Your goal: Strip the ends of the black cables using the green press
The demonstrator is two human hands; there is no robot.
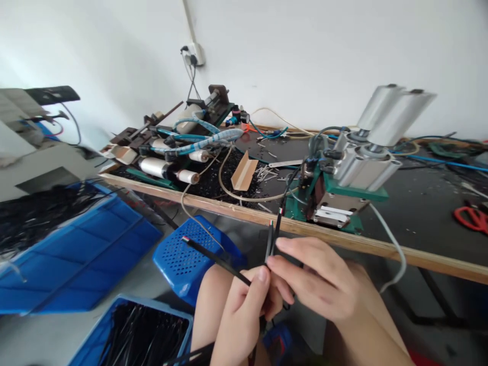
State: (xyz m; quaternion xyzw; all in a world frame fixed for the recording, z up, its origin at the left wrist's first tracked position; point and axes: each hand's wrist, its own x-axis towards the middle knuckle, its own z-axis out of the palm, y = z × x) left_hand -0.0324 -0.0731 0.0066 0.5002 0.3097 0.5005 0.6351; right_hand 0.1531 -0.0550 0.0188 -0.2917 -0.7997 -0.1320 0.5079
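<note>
Between the thumb and fingers of my left hand (244, 315) a black cable (215, 259) is gripped, its end pointing up and left with small coloured wire tips showing. Two more black cable ends (278, 226) stand upright close together, with red, white and green at their tips. My right hand (324, 279) has its fingertips closed on these two, just above my left thumb. Both hands meet over my lap, in front of the bench edge. The lower lengths of the cables are mostly hidden behind my hands.
A pneumatic press (354, 173) with silver cylinders sits on the workbench (419, 213). To its left are a cardboard piece (244, 173), scraps and a roller machine (163, 165). Red scissors (470, 218) lie right. Below stand a blue stool (183, 259) and a blue crate (186, 320) of black cables.
</note>
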